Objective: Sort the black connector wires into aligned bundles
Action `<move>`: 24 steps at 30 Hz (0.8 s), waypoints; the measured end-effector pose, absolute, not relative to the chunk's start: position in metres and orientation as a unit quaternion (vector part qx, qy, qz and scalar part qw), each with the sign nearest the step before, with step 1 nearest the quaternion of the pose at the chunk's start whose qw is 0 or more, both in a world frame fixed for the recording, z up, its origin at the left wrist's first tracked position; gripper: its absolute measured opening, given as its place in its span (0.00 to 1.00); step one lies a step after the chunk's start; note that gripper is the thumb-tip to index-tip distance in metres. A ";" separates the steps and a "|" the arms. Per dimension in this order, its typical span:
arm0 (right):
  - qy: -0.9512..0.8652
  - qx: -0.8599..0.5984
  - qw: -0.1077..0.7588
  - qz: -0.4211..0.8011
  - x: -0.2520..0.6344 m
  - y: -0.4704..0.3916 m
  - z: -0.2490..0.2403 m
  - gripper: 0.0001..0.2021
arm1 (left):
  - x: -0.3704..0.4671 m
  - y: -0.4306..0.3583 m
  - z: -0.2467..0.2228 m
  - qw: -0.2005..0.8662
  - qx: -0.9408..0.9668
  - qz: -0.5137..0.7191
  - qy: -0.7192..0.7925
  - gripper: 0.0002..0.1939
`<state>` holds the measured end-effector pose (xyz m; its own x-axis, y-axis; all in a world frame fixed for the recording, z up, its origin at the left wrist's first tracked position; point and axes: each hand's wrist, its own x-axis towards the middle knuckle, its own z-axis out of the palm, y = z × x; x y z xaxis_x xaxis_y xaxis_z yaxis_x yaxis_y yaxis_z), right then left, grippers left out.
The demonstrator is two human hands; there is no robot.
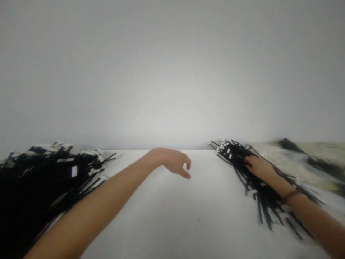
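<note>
On the white worktop (199, 216), a big heap of thin black plastic strips with white ends (40, 180) lies at its left edge. The left hand (174, 162) hovers over the worktop's bare middle, fingers curled and holding nothing. At the worktop's right, the right hand (260, 168) rests flat, fingers together, on a smaller bundle of black strips (250, 172), whose long axis runs away and leftward; that hand is nearer.

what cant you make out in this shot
Head view, the only one:
- Right hand: its fingers sink into the right pile of black strips, so any grip is hidden.
- Left pile of black strips: cut off by the left edge and blurred.
- Dark and pale clutter at far right: too blurred to identify.
- Left hand: fingers curled above the white table; looks empty.
</note>
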<state>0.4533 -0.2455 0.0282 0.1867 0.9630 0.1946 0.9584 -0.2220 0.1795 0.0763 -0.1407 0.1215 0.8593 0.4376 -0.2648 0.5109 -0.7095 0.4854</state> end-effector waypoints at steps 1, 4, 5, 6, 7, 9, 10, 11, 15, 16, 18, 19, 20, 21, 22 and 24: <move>0.615 0.776 0.027 0.136 0.450 -0.241 0.024 0.07 | 0.085 -0.126 0.106 0.295 0.918 -0.046 0.261 0.17; 0.609 0.778 0.059 0.141 0.446 -0.234 0.019 0.08 | 0.094 -0.079 0.050 0.434 0.850 0.026 0.298 0.08; 0.612 0.775 0.056 0.147 0.446 -0.234 0.021 0.08 | 0.092 -0.066 0.033 0.511 0.794 0.067 0.321 0.06; 0.618 0.770 0.044 0.150 0.447 -0.235 0.024 0.08 | 0.088 -0.054 0.019 0.592 0.715 0.137 0.346 0.05; 0.625 0.765 0.021 0.152 0.448 -0.238 0.030 0.08 | 0.082 -0.044 0.009 0.667 0.601 0.256 0.358 0.04; 0.639 0.753 -0.065 0.144 0.452 -0.246 0.046 0.08 | 0.069 -0.030 -0.004 0.727 0.424 0.419 0.341 0.03; 0.636 0.750 -0.117 0.141 0.454 -0.251 0.055 0.08 | 0.063 -0.026 -0.007 0.737 0.368 0.462 0.329 0.04; 0.619 0.754 -0.173 0.136 0.456 -0.256 0.064 0.09 | 0.059 -0.023 -0.008 0.747 0.319 0.490 0.315 0.05; 0.532 0.731 -0.425 -0.055 0.464 -0.268 0.087 0.08 | 0.056 -0.020 -0.006 0.786 0.220 0.497 0.295 0.04; 0.502 0.705 -0.485 -0.124 0.466 -0.267 0.088 0.08 | 0.058 -0.020 -0.006 0.789 0.231 0.484 0.300 0.03; 0.431 0.669 -0.560 -0.229 0.470 -0.263 0.083 0.08 | 0.062 -0.022 -0.006 0.789 0.252 0.468 0.308 0.02; 0.401 0.668 -0.570 -0.260 0.472 -0.260 0.079 0.08 | 0.063 -0.022 -0.006 0.790 0.255 0.465 0.308 0.02; 0.377 0.675 -0.571 -0.277 0.473 -0.256 0.074 0.08 | 0.063 -0.022 -0.006 0.790 0.255 0.465 0.307 0.02; 0.361 0.681 -0.570 -0.285 0.474 -0.253 0.069 0.08 | 0.063 -0.022 -0.006 0.791 0.252 0.465 0.307 0.02; 0.352 0.685 -0.569 -0.289 0.475 -0.251 0.065 0.08 | 0.063 -0.022 -0.006 0.791 0.249 0.467 0.307 0.03; 0.353 0.684 -0.568 -0.292 0.476 -0.246 0.058 0.08 | 0.063 -0.022 -0.006 0.789 0.249 0.470 0.309 0.03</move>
<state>0.4761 -0.2464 0.0582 0.5802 0.8145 0.0006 0.1502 -0.1063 -0.9829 0.0628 -0.0220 -0.0060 0.3680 0.8945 -0.2537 -0.5869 0.4351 0.6828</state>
